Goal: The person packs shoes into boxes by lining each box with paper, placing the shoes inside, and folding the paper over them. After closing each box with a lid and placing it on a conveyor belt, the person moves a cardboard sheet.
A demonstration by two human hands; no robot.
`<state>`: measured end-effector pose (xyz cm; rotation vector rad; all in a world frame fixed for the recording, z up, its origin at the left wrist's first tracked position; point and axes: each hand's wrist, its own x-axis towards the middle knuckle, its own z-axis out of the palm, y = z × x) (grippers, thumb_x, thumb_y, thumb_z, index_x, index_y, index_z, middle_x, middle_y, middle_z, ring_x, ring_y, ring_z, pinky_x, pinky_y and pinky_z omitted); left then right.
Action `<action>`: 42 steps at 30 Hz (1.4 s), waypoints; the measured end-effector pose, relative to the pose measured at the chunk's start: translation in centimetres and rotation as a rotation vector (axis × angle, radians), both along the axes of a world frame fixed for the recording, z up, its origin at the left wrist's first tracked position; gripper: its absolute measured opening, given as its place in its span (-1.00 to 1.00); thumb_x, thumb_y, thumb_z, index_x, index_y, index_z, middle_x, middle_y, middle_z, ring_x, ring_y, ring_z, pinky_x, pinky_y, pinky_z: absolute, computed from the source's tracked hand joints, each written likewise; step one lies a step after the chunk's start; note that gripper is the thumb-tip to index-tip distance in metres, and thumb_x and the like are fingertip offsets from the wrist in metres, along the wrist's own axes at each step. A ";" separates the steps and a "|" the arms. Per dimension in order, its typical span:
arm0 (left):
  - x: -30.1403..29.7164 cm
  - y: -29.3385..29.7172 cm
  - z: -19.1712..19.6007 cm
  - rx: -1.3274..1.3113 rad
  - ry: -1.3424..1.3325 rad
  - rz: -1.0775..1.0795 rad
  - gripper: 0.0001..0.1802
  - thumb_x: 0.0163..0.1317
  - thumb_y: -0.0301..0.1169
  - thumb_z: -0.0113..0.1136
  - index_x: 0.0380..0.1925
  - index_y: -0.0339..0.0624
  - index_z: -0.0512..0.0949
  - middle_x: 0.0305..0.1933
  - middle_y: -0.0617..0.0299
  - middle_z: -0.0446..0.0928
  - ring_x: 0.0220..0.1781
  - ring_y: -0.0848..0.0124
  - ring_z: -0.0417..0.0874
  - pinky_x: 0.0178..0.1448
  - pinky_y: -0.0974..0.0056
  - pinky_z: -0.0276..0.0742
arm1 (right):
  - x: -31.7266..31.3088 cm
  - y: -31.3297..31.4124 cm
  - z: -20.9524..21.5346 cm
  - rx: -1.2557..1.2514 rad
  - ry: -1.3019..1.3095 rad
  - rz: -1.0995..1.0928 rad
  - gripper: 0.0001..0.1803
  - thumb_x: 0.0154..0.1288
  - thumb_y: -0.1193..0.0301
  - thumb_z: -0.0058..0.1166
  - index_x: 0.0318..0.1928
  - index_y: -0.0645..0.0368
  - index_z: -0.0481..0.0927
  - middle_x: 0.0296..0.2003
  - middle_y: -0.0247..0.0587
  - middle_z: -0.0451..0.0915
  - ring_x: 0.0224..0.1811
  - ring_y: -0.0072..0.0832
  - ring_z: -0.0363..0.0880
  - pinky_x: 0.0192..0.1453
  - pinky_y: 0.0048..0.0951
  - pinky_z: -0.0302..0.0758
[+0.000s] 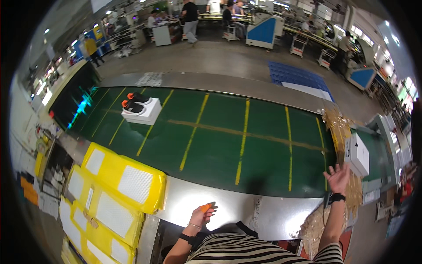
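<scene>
My left hand is closed around a small orange object, above the bare metal edge in front of me. A dark bit shows beside its tip, and its exact kind cannot be made out. On the right, my right hand is raised with fingers spread and nothing in it. It is just left of and below a white shoebox at the belt's right end; I cannot tell whether they touch. Far left on the green conveyor belt, a pair of black shoes with orange linings rests on another white box.
Yellow-wrapped packages are stacked at the near left. Brown tape covers the belt's right end. A dark machine opening stands at the left end. Beyond the belt are a blue pallet, workstations and several people.
</scene>
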<state>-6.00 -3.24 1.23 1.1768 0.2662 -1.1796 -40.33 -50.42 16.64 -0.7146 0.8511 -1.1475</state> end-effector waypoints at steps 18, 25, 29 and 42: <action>26.3 9.5 -1.7 0.073 -0.179 0.255 -0.77 0.38 -0.38 0.09 -0.06 -0.26 0.57 -0.32 0.23 0.63 -0.41 0.59 0.58 -0.38 0.56 0.47 | 31.4 36.2 -23.1 -0.279 1.603 1.341 0.52 -0.25 -0.36 0.34 0.51 -0.09 -0.42 0.47 0.27 -0.59 0.41 0.52 -0.73 0.21 0.69 -0.18; 45.8 5.3 -2.0 0.119 -0.341 0.205 -0.73 0.37 -0.40 0.06 0.04 -0.16 0.48 -0.29 0.25 0.62 -0.43 0.59 0.58 -0.38 0.50 0.54 | 35.4 36.7 -24.3 -0.057 1.702 1.124 0.85 -0.54 -0.45 0.39 0.40 0.32 -0.65 0.28 0.75 -0.70 0.32 0.62 -0.85 0.25 0.57 -0.67; 55.0 2.2 -3.9 0.123 -0.328 0.359 -0.49 0.32 -0.33 0.17 0.22 -0.16 0.27 -0.40 0.29 0.53 -0.47 0.55 0.54 -0.46 0.45 0.51 | 36.7 36.8 -24.2 -0.043 1.785 1.230 0.90 -0.59 -0.53 0.32 0.33 0.52 -0.68 0.22 0.91 -0.64 0.32 0.62 -0.85 0.24 0.57 -0.67; 66.7 -7.7 -8.1 0.363 -0.324 0.555 -0.25 0.08 0.03 0.42 0.03 -0.23 0.27 -0.14 0.14 0.41 -0.22 0.36 0.49 -0.30 0.21 0.54 | 38.1 37.2 -24.2 0.104 1.776 1.273 0.88 -0.52 -0.52 0.32 0.31 0.52 -0.73 0.20 0.89 -0.73 0.23 0.74 -0.89 0.19 0.67 -0.59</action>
